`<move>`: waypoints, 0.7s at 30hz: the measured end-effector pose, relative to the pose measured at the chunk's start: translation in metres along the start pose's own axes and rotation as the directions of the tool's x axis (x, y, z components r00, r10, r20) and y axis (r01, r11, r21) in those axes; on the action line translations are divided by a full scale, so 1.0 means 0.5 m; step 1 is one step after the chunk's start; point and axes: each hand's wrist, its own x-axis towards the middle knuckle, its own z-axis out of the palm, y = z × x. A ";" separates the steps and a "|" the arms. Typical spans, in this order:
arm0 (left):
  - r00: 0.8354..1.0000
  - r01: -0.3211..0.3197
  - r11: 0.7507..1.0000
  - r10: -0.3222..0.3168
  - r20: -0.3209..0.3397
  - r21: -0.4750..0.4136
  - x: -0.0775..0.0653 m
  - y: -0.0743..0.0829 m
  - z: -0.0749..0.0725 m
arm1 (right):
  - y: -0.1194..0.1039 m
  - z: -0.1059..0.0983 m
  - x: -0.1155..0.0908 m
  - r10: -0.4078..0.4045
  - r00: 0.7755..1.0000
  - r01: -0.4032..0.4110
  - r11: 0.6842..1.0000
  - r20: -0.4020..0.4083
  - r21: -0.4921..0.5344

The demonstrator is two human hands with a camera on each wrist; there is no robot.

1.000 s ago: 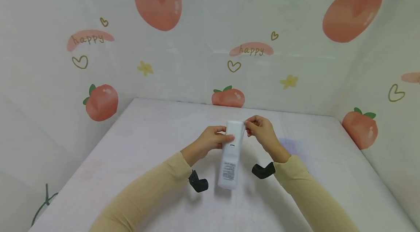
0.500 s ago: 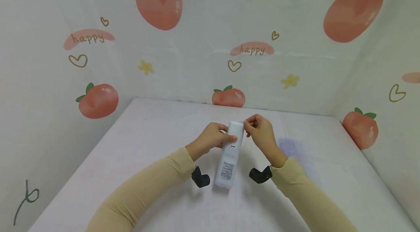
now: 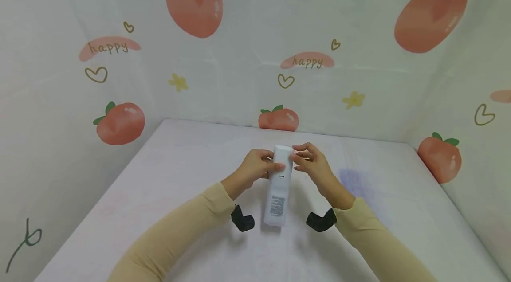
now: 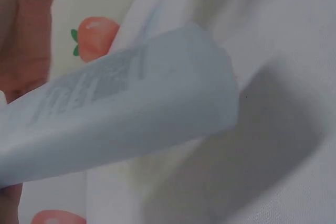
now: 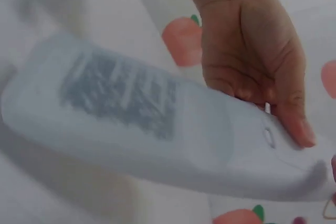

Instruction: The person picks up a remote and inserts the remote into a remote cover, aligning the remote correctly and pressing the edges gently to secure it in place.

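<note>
A white remote control (image 3: 278, 191) is held tilted over the table, its back with a printed grey label and a small latch towards me. My left hand (image 3: 252, 170) grips it from the left, with the thumb lying across the back near the latch. At the upper right edge, my right hand (image 3: 314, 164) pinches the remote between thumb and fingers. The right wrist view shows the left thumb (image 5: 296, 124) beside the latch; only a sliver of the right fingertips appears at that frame's edge. In the left wrist view the remote's lower end (image 4: 205, 85) hangs above its shadow.
A white-covered table (image 3: 191, 158) lies beneath, with a faint purple stain (image 3: 355, 182) on the right. Behind it hangs a pale curtain (image 3: 239, 20) printed with peaches and hearts. Black wrist mounts (image 3: 242, 220) project below both cuffs.
The remote swung slightly at its lower end and now stands more upright. The right hand's thumb and fingers shifted from the top corner a little down and left onto its edge.
</note>
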 end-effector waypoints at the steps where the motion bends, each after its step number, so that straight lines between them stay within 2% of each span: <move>1: 1.000 -0.005 1.000 0.005 0.008 -0.006 -0.001 -0.001 0.000 | 0.003 0.000 -0.001 0.033 0.999 -0.034 0.999 0.025 0.038; 4: 0.998 -0.045 0.999 0.045 0.039 -0.008 -0.003 -0.004 0.002 | 0.009 0.000 -0.005 0.098 0.992 -0.108 0.983 0.077 0.149; 8: 0.992 -0.098 0.995 0.100 0.081 -0.020 -0.008 -0.006 0.006 | 0.013 -0.006 -0.002 0.090 0.994 -0.102 0.966 0.062 0.236; 11: 0.990 -0.103 0.988 0.114 0.089 -0.118 -0.008 -0.008 0.003 | 0.013 -0.011 0.002 0.086 0.996 -0.094 0.957 0.040 0.276; 14: 0.990 -0.119 0.974 0.132 0.056 -0.192 -0.003 -0.007 -0.008 | 0.016 -0.015 0.002 0.086 0.996 -0.093 0.948 0.034 0.303; 16: 0.990 -0.128 0.974 0.136 0.029 -0.184 0.004 -0.001 -0.015 | 0.021 -0.017 0.001 0.083 0.996 -0.089 0.946 0.033 0.312; 18: 0.991 -0.134 0.984 0.136 0.006 -0.121 0.011 0.006 -0.019 | 0.025 -0.017 0.000 0.072 0.997 -0.080 0.946 0.036 0.315; 21: 0.994 -0.105 0.993 0.105 0.009 -0.061 0.022 0.018 -0.018 | 0.026 -0.014 0.001 0.053 0.997 -0.069 0.945 0.057 0.321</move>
